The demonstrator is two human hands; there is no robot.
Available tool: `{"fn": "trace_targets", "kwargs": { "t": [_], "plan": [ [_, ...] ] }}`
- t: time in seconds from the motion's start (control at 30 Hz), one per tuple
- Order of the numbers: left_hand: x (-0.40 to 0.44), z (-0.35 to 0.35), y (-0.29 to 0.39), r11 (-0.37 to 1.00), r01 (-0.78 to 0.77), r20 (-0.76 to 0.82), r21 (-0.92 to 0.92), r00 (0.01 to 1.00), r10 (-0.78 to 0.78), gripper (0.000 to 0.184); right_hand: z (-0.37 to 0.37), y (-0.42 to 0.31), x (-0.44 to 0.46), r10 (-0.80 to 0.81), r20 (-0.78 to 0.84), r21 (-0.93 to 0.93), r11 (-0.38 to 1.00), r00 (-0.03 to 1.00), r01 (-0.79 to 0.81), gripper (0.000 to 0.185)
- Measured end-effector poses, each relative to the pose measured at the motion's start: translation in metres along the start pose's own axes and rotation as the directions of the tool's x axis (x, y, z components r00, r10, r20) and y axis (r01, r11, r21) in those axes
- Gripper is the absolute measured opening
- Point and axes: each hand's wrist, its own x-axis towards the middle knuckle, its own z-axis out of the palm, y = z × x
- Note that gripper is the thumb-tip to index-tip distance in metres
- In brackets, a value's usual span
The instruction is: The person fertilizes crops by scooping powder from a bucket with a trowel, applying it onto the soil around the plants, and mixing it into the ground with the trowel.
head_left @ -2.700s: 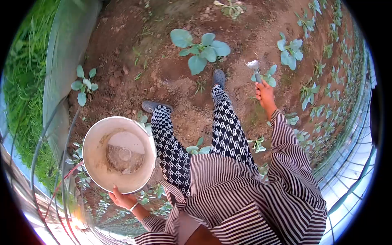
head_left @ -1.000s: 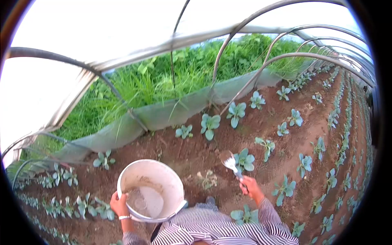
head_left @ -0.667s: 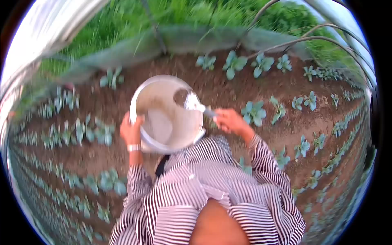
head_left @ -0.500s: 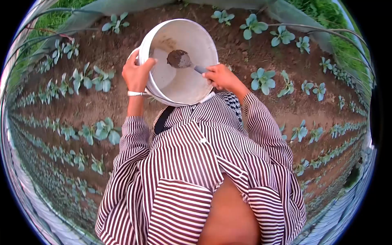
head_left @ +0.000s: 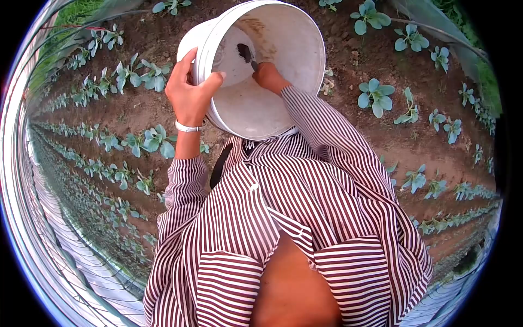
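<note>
A white bucket [head_left: 256, 111] is tipped on its side in front of my body, its mouth toward me. My left hand [head_left: 190, 92] grips the bucket's left side, with the thumb over the rim and the fingers around the outside. Deep inside the bucket, my right hand [head_left: 269, 77] is closed around the grey handle of a small trowel [head_left: 244, 53]. The trowel's blade looks dark and lies near the bucket's bottom. Brown smears mark the inner wall, and some dark grains lie on the bottom.
Rows of young leafy plants [head_left: 376, 97] grow in brown soil [head_left: 348, 136] on both sides. More seedlings [head_left: 155, 140] stand left of my left forearm. Thin hoops and pale netting [head_left: 54, 229] curve along the edges, with grass [head_left: 73, 19] beyond.
My right hand has pushed the trowel deeper into the bucket, toward its bottom. The dark material heaped on the blade before no longer shows as a heap. My left hand keeps its grip.
</note>
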Motion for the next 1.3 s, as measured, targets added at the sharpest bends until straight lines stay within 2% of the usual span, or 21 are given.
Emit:
{"fn": "trace_targets", "kwargs": {
  "t": [0.03,0.07,0.1,0.13,0.23,0.33,0.43,0.53,0.63,0.77,0.8,0.93,1.03,1.17,1.2,1.3],
  "plan": [
    [0.001,0.001,0.001,1.0,0.001,-0.002,0.018,1.0,-0.001,0.061,0.0,0.004,0.005,-0.029,0.044,-0.014,0.999,0.999,0.029,0.023],
    [0.0,0.0,-0.001,0.999,0.004,-0.006,0.037,1.0,-0.003,0.061,0.0,0.011,0.007,0.096,0.174,0.277,0.95,0.98,-0.142,0.021],
    [-0.001,-0.001,-0.001,0.999,0.005,-0.014,0.054,1.0,-0.004,0.061,-0.002,0.019,0.008,0.169,0.33,0.511,0.795,0.929,-0.327,0.02],
    [-0.003,-0.003,0.002,0.995,0.0,-0.034,0.1,0.999,0.003,0.059,-0.004,0.02,0.009,0.185,0.493,0.661,0.555,0.85,-0.504,0.018],
    [-0.006,-0.005,-0.017,0.998,0.02,-0.107,0.065,0.994,-0.013,0.058,-0.015,-0.001,-0.007,0.193,0.513,0.723,0.428,0.837,-0.542,0.014],
    [-0.008,-0.004,-0.021,0.992,0.055,-0.126,0.11,0.991,-0.041,0.046,-0.029,-0.012,-0.018,0.092,0.589,0.724,0.382,0.803,-0.574,0.018],
    [-0.006,0.002,-0.05,0.993,0.108,-0.171,0.047,0.98,-0.099,0.044,-0.049,-0.029,-0.036,0.122,0.562,0.734,0.382,0.818,-0.561,0.021],
    [-0.005,0.006,-0.071,0.979,0.185,-0.174,0.091,0.97,-0.167,0.042,-0.064,-0.028,-0.059,0.141,0.541,0.736,0.397,0.829,-0.548,0.026],
    [-0.005,0.011,-0.102,0.966,0.249,-0.154,0.07,0.959,-0.236,0.043,-0.078,-0.02,-0.092,0.141,0.478,0.803,0.332,0.867,-0.496,0.031],
    [-0.008,0.004,-0.14,0.938,0.34,-0.167,0.068,0.931,-0.325,0.044,-0.096,-0.006,-0.138,0.279,0.46,0.749,0.389,0.843,-0.537,0.046],
    [-0.01,0.0,-0.15,0.933,0.353,-0.175,0.065,0.925,-0.338,0.046,-0.095,0.003,-0.149,0.278,0.457,0.77,0.353,0.845,-0.532,0.048],
    [-0.018,-0.026,-0.187,0.902,0.43,-0.206,-0.048,0.879,-0.43,0.042,-0.085,0.032,-0.174,0.451,0.438,0.759,0.277,0.777,-0.589,0.047],
    [-0.033,-0.045,-0.196,0.879,0.475,-0.243,-0.039,0.849,-0.469,0.034,-0.067,0.061,-0.176,0.56,0.389,0.719,0.311,0.732,-0.621,0.035],
    [-0.052,-0.077,-0.208,0.847,0.525,-0.31,-0.091,0.793,-0.525,0.032,-0.044,0.084,-0.155,0.652,0.315,0.662,0.371,0.69,-0.652,0.031],
    [-0.058,-0.086,-0.208,0.837,0.542,-0.309,-0.072,0.786,-0.536,0.032,-0.034,0.098,-0.148,0.665,0.326,0.677,0.332,0.672,-0.657,0.026],
    [-0.07,-0.103,-0.204,0.82,0.564,-0.372,-0.1,0.743,-0.557,0.034,0.018,0.169,-0.124,0.752,0.299,0.525,0.385,0.588,-0.759,0.019]
  ]
}}
